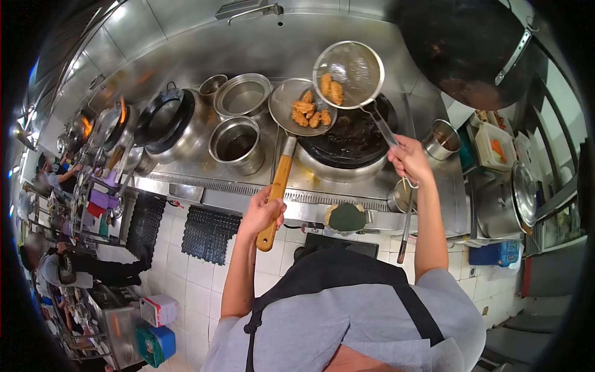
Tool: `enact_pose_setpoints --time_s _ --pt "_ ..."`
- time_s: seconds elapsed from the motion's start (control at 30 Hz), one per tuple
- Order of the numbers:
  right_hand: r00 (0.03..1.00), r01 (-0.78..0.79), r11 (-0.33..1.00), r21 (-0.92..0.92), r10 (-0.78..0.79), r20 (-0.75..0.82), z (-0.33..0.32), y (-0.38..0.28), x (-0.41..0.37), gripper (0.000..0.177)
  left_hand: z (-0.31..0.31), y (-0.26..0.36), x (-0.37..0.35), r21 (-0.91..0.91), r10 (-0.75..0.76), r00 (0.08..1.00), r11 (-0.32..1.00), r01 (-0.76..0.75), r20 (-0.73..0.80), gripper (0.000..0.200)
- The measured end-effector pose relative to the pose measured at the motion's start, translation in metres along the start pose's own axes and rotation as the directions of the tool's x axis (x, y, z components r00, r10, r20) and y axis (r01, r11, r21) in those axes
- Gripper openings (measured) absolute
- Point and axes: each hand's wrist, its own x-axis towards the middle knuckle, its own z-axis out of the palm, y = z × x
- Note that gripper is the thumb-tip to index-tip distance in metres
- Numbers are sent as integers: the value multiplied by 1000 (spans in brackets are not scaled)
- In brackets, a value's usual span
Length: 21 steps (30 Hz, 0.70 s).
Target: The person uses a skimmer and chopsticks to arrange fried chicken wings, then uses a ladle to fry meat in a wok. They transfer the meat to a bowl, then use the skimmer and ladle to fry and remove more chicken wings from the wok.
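My left hand [263, 212] is closed around the wooden handle of a round strainer ladle [282, 102]. Several golden-brown fried pieces [304, 111] lie in its bowl. In my right hand [409, 160] is the metal handle of a fine mesh skimmer [350, 56], tilted above and to the right of the ladle. A few more fried pieces [331, 90] sit at the lower left of its mesh. Under both tools is a dark wok [347, 139] on the stove, partly hidden by them. Its contents look dark and glossy.
Metal pots [235, 146] stand left of the wok, with another wok [164, 121] beyond them. A metal container [441, 139] and a plastic tub [493, 146] are to the right. A large dark wok [471, 49] hangs upper right. Other people [62, 266] stand far left.
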Motion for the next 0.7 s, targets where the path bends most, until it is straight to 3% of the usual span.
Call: enact_pose_setpoints --time_s 0.13,0.23,0.3,0.37,0.47,0.57,0.6,0.7 --pt "999 27 992 -120 -32 -35 24 9 21 46 2 -5 23 -91 17 988 996 -3 152 33" --pt "978 67 959 -274 -117 -171 22 15 21 50 9 0 22 -155 10 987 988 15 161 35" --pt "961 79 974 -214 -131 -242 -5 24 21 51 1 -4 14 -160 8 992 987 13 128 29" --pt "954 30 943 -330 -126 -273 -42 27 22 50 -12 -2 2 -166 10 996 986 6 92 28" --pt "925 -97 811 -577 -141 -353 -88 47 34 52 -39 -1 -26 -189 21 1000 982 -17 17 31" --pt "907 -187 624 -759 -187 -377 -113 79 56 42 -79 -11 -34 -204 31 998 978 -41 -55 30" --pt "910 -113 530 -840 -284 -302 -135 113 72 44 -89 -16 -34 -205 48 995 977 -64 -83 29" --pt "945 -287 741 -608 117 -304 -88 79 47 48 -114 -24 -32 -205 82 987 973 -110 -141 25"
